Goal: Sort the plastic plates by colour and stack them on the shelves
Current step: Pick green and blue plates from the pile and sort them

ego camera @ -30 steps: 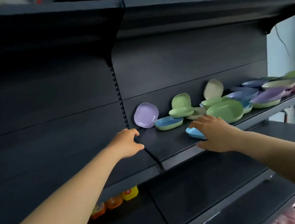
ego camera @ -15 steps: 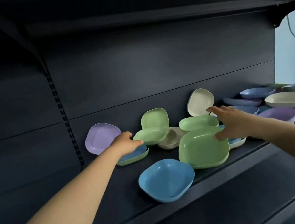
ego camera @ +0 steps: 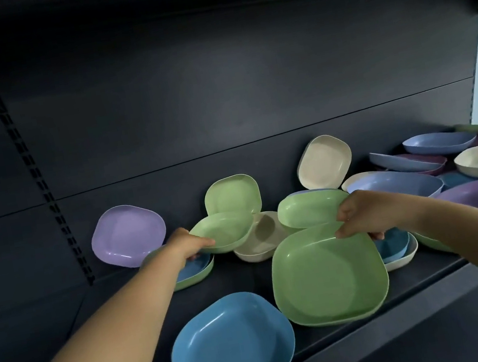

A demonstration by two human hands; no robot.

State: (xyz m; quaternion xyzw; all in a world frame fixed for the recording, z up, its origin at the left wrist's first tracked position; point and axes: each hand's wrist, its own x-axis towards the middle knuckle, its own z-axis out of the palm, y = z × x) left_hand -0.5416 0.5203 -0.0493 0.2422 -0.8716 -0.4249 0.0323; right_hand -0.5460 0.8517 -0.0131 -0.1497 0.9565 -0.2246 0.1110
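Head view: a lilac rounded-square plastic plate (ego camera: 127, 235) is leaned against the dark back panel (ego camera: 218, 104) at the left hand's (ego camera: 188, 244) ten o'clock. A small green plastic plate (ego camera: 224, 231) is pinched at its near rim by that hand's curled thumb and fingers, above a blue plate nested in a green one (ego camera: 196, 273). A cream bowl-like plate (ego camera: 260, 237) lies at its four o'clock. A large green plastic plate (ego camera: 327, 273) is gripped at its far edge by the right hand (ego camera: 364, 211), with a blue plastic plate (ego camera: 232, 348) at its seven o'clock. Mixed plates are crowded rightward on the dark shelf (ego camera: 382, 312).
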